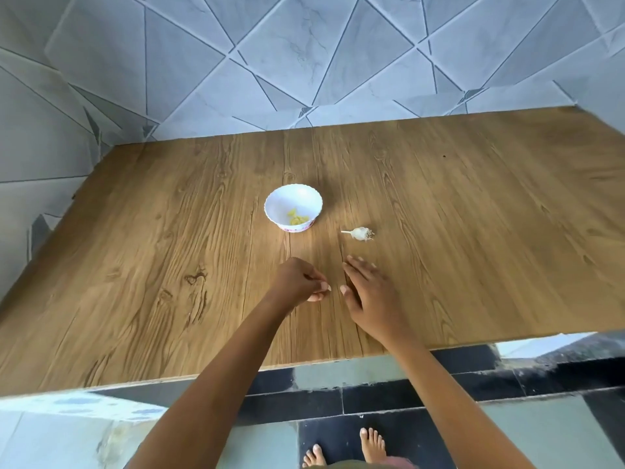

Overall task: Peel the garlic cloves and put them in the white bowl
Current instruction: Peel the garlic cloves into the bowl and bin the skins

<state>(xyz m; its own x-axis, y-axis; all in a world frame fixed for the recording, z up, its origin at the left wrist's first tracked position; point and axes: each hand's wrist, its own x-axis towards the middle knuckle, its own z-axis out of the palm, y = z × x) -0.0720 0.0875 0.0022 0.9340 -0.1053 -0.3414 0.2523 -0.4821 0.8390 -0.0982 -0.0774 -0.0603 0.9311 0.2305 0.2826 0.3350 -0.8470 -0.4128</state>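
Left hand curled, fingertips pinched, can't tell if I'm holding anything; right hand flat over table. Peeled cloves in white bowl; garlic head beside it.

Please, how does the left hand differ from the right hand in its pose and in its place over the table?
The left hand has curled fingers, thumb meeting fingertips, with nothing visible in them; the right hand has straight fingers, palm down. The left hand is in line with the white bowl, the right hand with the garlic piece. Both are over the wooden table and touch neither thing.
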